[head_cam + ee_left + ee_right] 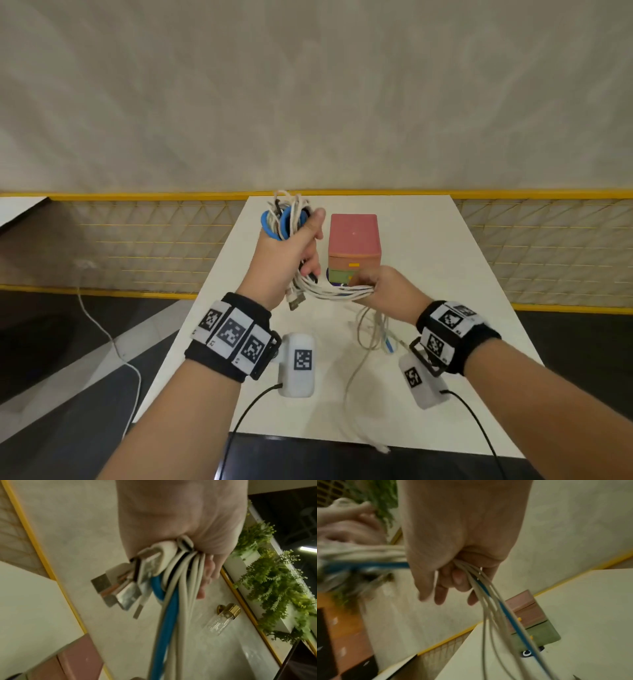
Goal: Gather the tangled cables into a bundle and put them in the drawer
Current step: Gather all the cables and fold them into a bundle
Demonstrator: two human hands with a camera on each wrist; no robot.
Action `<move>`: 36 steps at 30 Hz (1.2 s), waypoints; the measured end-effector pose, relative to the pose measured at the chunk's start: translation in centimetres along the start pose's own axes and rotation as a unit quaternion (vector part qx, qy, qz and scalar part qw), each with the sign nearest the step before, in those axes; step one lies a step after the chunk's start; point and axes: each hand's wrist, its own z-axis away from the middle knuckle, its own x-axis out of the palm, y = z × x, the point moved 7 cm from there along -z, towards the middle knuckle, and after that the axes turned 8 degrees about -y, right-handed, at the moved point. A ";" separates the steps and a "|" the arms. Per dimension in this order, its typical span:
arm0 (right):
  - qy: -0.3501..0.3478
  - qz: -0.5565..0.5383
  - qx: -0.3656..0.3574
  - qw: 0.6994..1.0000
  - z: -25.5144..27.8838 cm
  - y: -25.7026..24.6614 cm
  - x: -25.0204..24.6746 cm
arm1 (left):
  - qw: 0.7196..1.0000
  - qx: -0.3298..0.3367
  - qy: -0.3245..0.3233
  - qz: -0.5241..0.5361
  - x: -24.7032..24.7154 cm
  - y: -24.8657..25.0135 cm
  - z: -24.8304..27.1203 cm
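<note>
My left hand is raised above the table and grips a coiled bundle of white and blue cables, whose loops stick out above the fist. USB plugs hang from the bottom of the fist. The strands run rightward into my right hand, which grips them lower down, just in front of the drawer unit. From my right fist the loose cable tails drop to the table. The small drawer unit has a pink top, a pink drawer and a green drawer, both closed.
The white table ends at a yellow-framed mesh railing behind and beside it. A white cord trails over the dark floor on the left. Green plants in white planters and a glass wall lamp show in the left wrist view.
</note>
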 end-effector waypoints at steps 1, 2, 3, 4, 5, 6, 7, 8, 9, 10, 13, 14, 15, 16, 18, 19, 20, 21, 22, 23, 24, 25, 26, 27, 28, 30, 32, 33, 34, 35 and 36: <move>0.007 -0.002 0.005 1.000 -0.3 0.1 -0.7 | 0.999 -0.021 -0.013 -0.031 0.0 -0.6 0.2; 0.017 0.004 0.007 1.000 -0.6 -0.1 -1.3 | 0.997 -0.046 -0.021 -0.057 0.1 -1.4 0.5; 0.027 0.020 0.004 0.999 -0.9 -0.5 -1.7 | 0.994 -0.072 -0.027 -0.080 0.3 -2.1 0.7; 0.038 0.042 0.003 0.998 -1.1 -1.0 -2.0 | 0.989 -0.096 -0.033 -0.103 0.5 -2.8 0.9; 0.052 0.063 0.000 0.997 -1.4 -1.4 -2.2 | 0.985 -0.116 -0.042 -0.124 0.8 -3.5 1.1; 0.064 0.081 -0.006 0.995 -1.5 -2.0 -2.3 | 0.980 -0.130 -0.052 -0.142 1.1 -4.2 1.2; 0.070 0.096 -0.014 0.993 -1.6 -2.5 -2.2 | 0.975 -0.141 -0.064 -0.162 1.5 -4.7 1.3; 0.071 0.104 -0.021 0.992 -1.6 -3.1 -2.1 | 0.968 -0.150 -0.078 -0.187 1.9 -5.2 1.4; 0.072 0.105 -0.021 0.992 -1.7 -3.3 -2.1 | 0.960 -0.157 -0.089 -0.214 2.1 -5.8 1.4; 0.068 0.101 -0.019 0.992 -1.7 -3.5 -2.1 | 0.953 -0.162 -0.097 -0.236 2.1 -6.2 1.4; 0.027 0.055 -0.021 0.998 -1.6 -3.4 -2.0 | 0.937 -0.157 -0.103 -0.294 1.6 -6.4 1.1; 0.010 0.024 -0.023 0.999 -1.5 -3.4 -2.0 | 0.935 -0.154 -0.106 -0.302 1.5 -6.4 0.9; -0.001 -0.008 -0.026 1.000 -1.3 -3.2 -2.1 | 0.934 -0.147 -0.106 -0.307 1.2 -6.2 0.7; -0.001 -0.033 -0.031 0.999 -1.1 -3.0 -2.3 | 0.937 -0.139 -0.108 -0.303 1.1 -5.8 0.6; 0.021 -0.038 -0.034 0.998 -0.3 -2.3 -2.9 | 0.947 -0.126 -0.115 -0.271 1.0 -5.0 0.6; 0.024 -0.033 -0.027 0.999 0.2 -1.7 -3.0 | 0.954 -0.122 -0.115 -0.247 0.7 -4.9 0.6; 0.018 -0.037 -0.016 0.999 0.6 -1.0 -2.9 | 0.963 -0.120 -0.112 -0.214 0.4 -4.7 0.6; 0.007 -0.051 -0.011 0.999 1.1 -0.3 -2.6 | 0.974 -0.117 -0.106 -0.164 0.1 -4.6 0.6; 0.002 -0.065 -0.013 0.998 1.5 0.0 -2.4 | 0.981 -0.112 -0.099 -0.121 -0.1 -4.6 0.5; 0.008 -0.078 -0.022 0.997 1.8 -0.2 -2.2 | 0.985 -0.109 -0.089 -0.100 -0.3 -4.7 0.4; 0.023 -0.087 -0.033 0.995 2.0 -0.7 -2.1 | 0.986 -0.110 -0.074 -0.104 -0.4 -4.7 0.3; 0.043 -0.090 -0.043 0.994 2.2 -1.4 -2.1 | 0.985 -0.113 -0.055 -0.115 -0.5 -4.9 0.2; 0.062 -0.077 -0.053 0.994 2.3 -2.3 -2.0 | 0.984 -0.122 -0.034 -0.125 -0.5 -5.1 0.2; 0.075 -0.045 -0.061 0.994 2.4 -3.2 -1.8 | 0.982 -0.137 -0.014 -0.129 -0.6 -5.4 0.2; 0.079 0.000 -0.068 0.995 2.4 -4.0 -1.4 | 0.981 -0.148 -0.003 -0.129 -0.7 -5.6 0.3; 0.079 0.091 -0.069 0.990 2.6 -4.8 -0.4 | 0.979 -0.161 0.005 -0.126 -0.4 -5.9 0.5; 0.066 0.164 -0.058 0.983 2.5 -5.1 0.4 | 0.981 -0.160 0.000 -0.113 0.4 -6.2 0.7; 0.053 0.193 -0.051 0.978 2.3 -5.2 0.7 | 0.982 -0.157 -0.012 -0.105 1.0 -6.1 0.7; 0.037 0.217 -0.049 0.974 2.2 -5.6 1.0 | 0.983 -0.156 -0.023 -0.095 1.6 -6.1 0.8; 0.024 0.237 -0.056 0.970 2.2 -6.0 1.4 | 0.983 -0.163 -0.027 -0.080 2.2 -6.2 0.9; 0.015 0.250 -0.066 0.966 2.1 -6.5 1.6 | 0.982 -0.176 -0.026 -0.060 2.5 -6.3 0.9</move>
